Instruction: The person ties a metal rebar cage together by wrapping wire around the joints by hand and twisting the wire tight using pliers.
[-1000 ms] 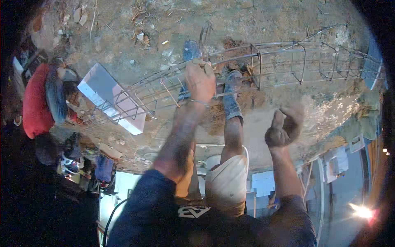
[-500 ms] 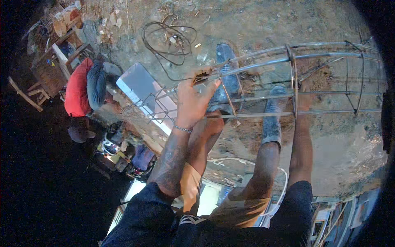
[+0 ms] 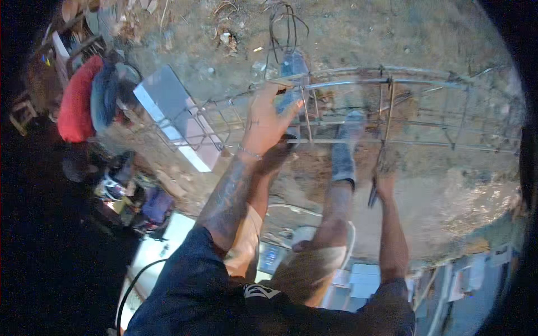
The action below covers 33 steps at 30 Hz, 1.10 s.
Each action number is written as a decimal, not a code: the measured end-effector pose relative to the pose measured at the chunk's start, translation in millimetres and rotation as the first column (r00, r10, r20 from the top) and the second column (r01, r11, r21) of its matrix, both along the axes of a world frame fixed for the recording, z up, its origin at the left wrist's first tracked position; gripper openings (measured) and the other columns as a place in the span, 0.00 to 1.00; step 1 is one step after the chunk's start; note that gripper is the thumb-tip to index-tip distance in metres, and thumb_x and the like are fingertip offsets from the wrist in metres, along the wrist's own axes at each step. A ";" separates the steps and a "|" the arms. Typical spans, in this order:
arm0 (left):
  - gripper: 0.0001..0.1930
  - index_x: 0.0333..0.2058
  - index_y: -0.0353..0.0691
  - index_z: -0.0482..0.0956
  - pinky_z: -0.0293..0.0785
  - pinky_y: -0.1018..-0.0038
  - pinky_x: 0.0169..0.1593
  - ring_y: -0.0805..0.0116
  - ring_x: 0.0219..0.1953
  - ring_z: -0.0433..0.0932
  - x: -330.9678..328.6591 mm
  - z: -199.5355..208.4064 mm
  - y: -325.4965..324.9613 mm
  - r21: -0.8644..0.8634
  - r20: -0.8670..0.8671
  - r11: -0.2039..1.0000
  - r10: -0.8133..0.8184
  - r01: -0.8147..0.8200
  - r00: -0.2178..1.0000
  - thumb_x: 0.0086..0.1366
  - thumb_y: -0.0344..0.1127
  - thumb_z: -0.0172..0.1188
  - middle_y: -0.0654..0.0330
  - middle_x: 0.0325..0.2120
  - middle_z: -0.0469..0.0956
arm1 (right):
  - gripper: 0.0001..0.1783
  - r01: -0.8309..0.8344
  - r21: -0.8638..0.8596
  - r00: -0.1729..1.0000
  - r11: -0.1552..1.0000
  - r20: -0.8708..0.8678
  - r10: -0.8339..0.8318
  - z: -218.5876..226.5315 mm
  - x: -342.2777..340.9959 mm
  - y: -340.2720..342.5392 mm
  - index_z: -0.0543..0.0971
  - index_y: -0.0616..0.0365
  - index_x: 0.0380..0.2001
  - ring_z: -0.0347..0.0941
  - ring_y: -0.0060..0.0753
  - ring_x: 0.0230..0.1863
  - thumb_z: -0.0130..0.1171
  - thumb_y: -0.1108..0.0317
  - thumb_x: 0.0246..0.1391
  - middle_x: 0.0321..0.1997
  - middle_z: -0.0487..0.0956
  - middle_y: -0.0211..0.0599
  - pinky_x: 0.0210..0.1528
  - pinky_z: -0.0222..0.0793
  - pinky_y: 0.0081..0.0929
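A long steel rebar cage [image 3: 347, 84], made of thin bars tied with square stirrups, stretches across in front of me. My left hand [image 3: 268, 120] is closed around its upper bars, left of the middle, with the thumb along a bar. On the near side of the cage, my right hand [image 3: 385, 182] is closed on a dark hand tool [image 3: 372, 195] that looks like pliers, blurred by motion. The tool's upper end is close to a stirrup [image 3: 389, 112]. Beyond my left hand lies a loop of dark tie wire [image 3: 288, 28].
My shoes [image 3: 343, 151] stand on dirt ground under the cage. A pale flat board [image 3: 174, 106] lies beneath its left end. At the far left a person in red [image 3: 81, 101] bends over beside wooden furniture. A pale hose or cable [image 3: 297, 208] curves near my legs.
My right hand has drawn back toward me from beyond the cage, bringing the tool into sight. The wire loop has shifted right and looks narrower. My left hand keeps its grip.
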<state>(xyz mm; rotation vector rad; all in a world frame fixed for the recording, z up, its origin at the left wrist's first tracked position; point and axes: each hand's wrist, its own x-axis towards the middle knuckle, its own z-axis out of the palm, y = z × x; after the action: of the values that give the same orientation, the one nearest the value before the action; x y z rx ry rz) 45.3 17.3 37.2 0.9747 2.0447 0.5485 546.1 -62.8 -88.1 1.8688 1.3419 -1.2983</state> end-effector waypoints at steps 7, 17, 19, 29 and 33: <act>0.14 0.38 0.38 0.76 0.64 0.61 0.53 0.51 0.44 0.73 -14.6 24.8 -29.0 0.102 -0.113 0.988 0.131 -0.119 0.985 0.51 0.33 0.64 0.52 0.39 0.77 | 0.09 0.407 -0.301 0.913 0.862 0.099 -0.396 287.0 -186.4 101.6 0.71 0.62 0.31 0.71 0.24 0.20 0.58 0.68 0.53 0.21 0.72 0.33 0.21 0.66 0.23; 0.21 0.39 0.41 0.76 0.66 0.60 0.46 0.50 0.42 0.74 -30.2 -5.2 -18.9 0.067 0.039 0.985 0.157 -0.159 0.987 0.46 0.39 0.69 0.52 0.36 0.77 | 0.22 -0.309 -0.732 0.950 0.608 -0.203 0.238 238.5 -402.7 331.7 0.63 0.60 0.55 0.78 0.37 0.39 0.46 0.60 0.63 0.36 0.80 0.46 0.40 0.74 0.32; 0.22 0.40 0.42 0.76 0.66 0.61 0.45 0.50 0.40 0.74 -23.0 -12.9 -11.7 0.071 0.158 0.981 0.169 -0.182 0.973 0.44 0.40 0.70 0.52 0.34 0.77 | 0.24 -0.291 -0.803 0.940 0.520 -0.139 0.312 232.1 -452.2 359.0 0.60 0.60 0.57 0.79 0.39 0.38 0.46 0.58 0.63 0.37 0.80 0.49 0.39 0.75 0.33; 0.23 0.40 0.43 0.78 0.69 0.60 0.42 0.52 0.37 0.77 -29.5 -17.1 -16.3 0.022 0.173 0.978 0.200 -0.206 0.965 0.44 0.44 0.70 0.54 0.34 0.79 | 0.29 -0.441 -0.897 0.616 0.032 -0.276 0.738 176.7 -550.0 350.4 0.57 0.61 0.61 0.78 0.46 0.43 0.46 0.56 0.62 0.41 0.79 0.55 0.39 0.78 0.42; 0.23 0.42 0.45 0.78 0.68 0.60 0.43 0.54 0.37 0.76 -31.9 -16.6 -16.7 0.048 0.181 0.969 0.230 -0.242 0.956 0.44 0.37 0.70 0.54 0.31 0.79 | 0.29 -0.387 -0.921 0.624 0.032 -0.237 0.744 174.6 -570.9 348.7 0.56 0.59 0.62 0.78 0.47 0.43 0.42 0.57 0.63 0.42 0.79 0.55 0.38 0.77 0.41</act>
<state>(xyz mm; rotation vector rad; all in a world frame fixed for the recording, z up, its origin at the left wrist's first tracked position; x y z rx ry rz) 13.4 0.7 20.6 0.6980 2.0063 0.8080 -24.8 285.9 86.5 0.4592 0.6633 -0.8582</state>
